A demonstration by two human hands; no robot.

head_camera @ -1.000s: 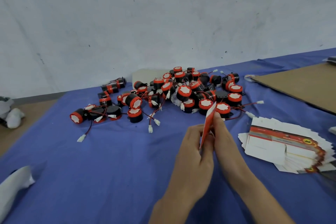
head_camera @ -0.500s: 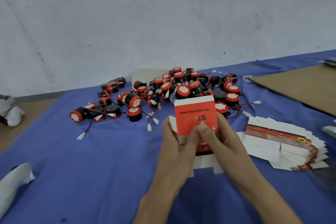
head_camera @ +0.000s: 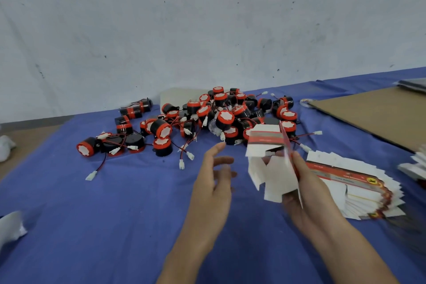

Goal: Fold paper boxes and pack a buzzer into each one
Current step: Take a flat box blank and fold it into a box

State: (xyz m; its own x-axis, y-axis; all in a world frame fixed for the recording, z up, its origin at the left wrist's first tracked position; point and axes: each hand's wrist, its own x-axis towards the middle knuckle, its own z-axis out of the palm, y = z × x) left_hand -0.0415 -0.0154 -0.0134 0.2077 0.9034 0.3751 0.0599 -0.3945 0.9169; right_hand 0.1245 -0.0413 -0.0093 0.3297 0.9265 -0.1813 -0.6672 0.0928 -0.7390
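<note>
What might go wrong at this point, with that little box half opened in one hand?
1. The right hand alone grips the half-opened box by one edge, its white flaps loose; it may slip or crease before the open left hand steadies it.
2. The buzzers lie in a tangled heap; pulling one may drag others along.
3. The fanned stack of flat boxes lies beside the right hand; a nudge may scatter it.

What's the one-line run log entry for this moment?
right hand holds half-opened box | left hand open, empty | buzzers piled beyond | flat boxes stacked right
</note>
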